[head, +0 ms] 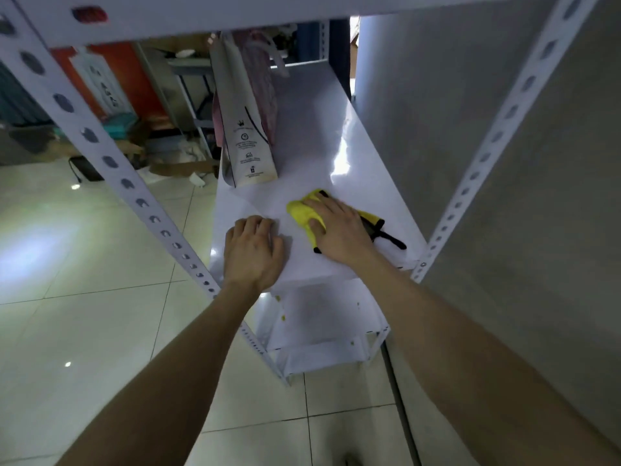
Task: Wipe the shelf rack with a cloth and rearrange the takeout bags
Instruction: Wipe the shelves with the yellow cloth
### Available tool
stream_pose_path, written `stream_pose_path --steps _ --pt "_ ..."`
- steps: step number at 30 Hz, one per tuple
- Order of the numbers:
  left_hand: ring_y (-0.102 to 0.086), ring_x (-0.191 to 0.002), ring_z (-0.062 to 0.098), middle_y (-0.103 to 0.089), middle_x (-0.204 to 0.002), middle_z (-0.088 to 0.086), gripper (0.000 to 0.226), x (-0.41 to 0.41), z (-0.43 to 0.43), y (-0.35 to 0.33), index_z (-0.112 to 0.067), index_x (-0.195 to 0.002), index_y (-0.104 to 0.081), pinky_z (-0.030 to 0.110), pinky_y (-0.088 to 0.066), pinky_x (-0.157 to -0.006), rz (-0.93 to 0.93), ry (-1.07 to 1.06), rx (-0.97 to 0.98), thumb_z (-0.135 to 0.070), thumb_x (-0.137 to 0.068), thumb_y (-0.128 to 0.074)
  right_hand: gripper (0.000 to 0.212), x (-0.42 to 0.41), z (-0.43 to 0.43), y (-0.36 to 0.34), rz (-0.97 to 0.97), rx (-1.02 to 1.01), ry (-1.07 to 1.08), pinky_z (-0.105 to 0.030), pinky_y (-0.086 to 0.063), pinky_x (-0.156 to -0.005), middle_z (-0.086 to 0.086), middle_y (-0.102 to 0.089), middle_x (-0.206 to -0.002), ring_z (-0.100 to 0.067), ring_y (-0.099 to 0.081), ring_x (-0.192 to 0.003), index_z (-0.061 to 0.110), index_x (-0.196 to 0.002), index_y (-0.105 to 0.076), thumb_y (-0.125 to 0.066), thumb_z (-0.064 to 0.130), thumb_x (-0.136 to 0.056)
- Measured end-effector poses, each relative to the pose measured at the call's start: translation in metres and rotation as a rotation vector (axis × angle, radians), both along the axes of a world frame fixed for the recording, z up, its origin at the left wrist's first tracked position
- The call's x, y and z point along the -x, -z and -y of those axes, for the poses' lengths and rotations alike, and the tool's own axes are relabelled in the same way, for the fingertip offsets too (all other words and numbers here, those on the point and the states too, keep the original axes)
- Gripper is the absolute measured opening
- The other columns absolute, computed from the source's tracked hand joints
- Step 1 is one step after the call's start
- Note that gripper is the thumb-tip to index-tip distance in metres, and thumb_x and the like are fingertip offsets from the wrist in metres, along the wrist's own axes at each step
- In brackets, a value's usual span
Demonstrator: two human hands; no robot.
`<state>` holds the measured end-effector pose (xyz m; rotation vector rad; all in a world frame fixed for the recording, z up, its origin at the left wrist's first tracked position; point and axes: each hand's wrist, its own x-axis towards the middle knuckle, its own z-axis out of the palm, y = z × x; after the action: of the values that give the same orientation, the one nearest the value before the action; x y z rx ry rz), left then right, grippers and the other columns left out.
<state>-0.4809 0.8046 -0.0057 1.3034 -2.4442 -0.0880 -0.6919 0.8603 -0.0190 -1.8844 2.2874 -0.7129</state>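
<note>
Right hand (339, 227) flat, pressing yellow cloth (304, 213) on shelf (369, 196); left hand (252, 250) empty, knuckles down. Wiping step; next likely sweep toward bags (248, 129).

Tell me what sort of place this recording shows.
Probably a storeroom or shop back room: a white slotted-steel shelf rack holding paper takeout bags, tiled floor, and cardboard clutter beyond.

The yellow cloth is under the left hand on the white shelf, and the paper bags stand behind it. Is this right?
Not quite. The head view shows the yellow cloth under the right hand, not the left. The left hand rests bare on the white shelf beside it. The paper bags do stand behind it.
</note>
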Motion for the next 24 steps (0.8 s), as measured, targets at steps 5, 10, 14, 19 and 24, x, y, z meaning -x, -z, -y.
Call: stream_pose_path --steps 5,10,14,19,24 --pt "-0.055 -0.121 0.037 -0.066 -0.128 0.011 0.047 -0.001 0.001 -0.002 -0.012 -0.129 -0.067 0.049 -0.045 -0.103 0.003 0.02 -0.002 -0.045 -0.103 -0.045 0.059 0.0 -0.064 0.005 -0.006 0.035 0.032 -0.049 -0.032 -0.123 -0.004 -0.042 -0.166 -0.03 -0.038 -0.153 0.022 -0.16 -0.044 -0.034 0.042 -0.105" --pt "-0.057 -0.12 0.037 -0.066 -0.129 0.013 0.043 -0.001 0.001 -0.002 -0.012 -0.13 -0.067 0.049 -0.045 -0.103 0.005 0.039 0.004 -0.043 -0.104 -0.051 0.069 0.015 -0.073 0.008 0.058 0.044 0.173 -0.049 -0.029 -0.126 -0.008 -0.045 -0.164 -0.032 -0.04 -0.152 0.016 -0.158 -0.046 -0.025 0.049 -0.101" --pt "-0.055 -0.12 0.036 -0.065 -0.13 0.011 0.044 -0.001 0.001 -0.001 -0.013 -0.131 -0.065 0.049 -0.044 -0.102 -0.013 0.047 0.009 -0.043 -0.103 -0.048 0.057 0.029 -0.029 0.001 0.019 0.038 0.27 -0.048 -0.03 -0.123 -0.01 -0.046 -0.162 -0.033 -0.042 -0.15 0.016 -0.154 -0.05 -0.039 0.034 -0.101" --pt "-0.055 -0.118 0.038 -0.065 -0.129 0.014 0.042 -0.001 -0.001 0.001 -0.011 -0.13 -0.065 0.048 -0.044 -0.098 -0.015 0.047 0.045 -0.038 -0.102 -0.052 0.05 0.044 0.057 -0.01 -0.032 0.026 0.361 -0.045 -0.033 -0.116 -0.004 -0.048 -0.16 -0.029 -0.042 -0.148 0.026 -0.154 -0.049 -0.048 0.029 -0.104" --pt "-0.056 -0.117 0.039 -0.066 -0.128 0.014 0.041 0.0 -0.002 0.0 -0.01 -0.129 -0.066 0.048 -0.045 -0.099 -0.02 0.031 0.065 -0.036 -0.1 -0.051 0.051 0.095 0.131 -0.016 -0.036 -0.019 0.292 -0.043 -0.032 -0.119 -0.001 -0.047 -0.159 -0.028 -0.043 -0.147 0.027 -0.157 -0.044 -0.042 0.032 -0.106"
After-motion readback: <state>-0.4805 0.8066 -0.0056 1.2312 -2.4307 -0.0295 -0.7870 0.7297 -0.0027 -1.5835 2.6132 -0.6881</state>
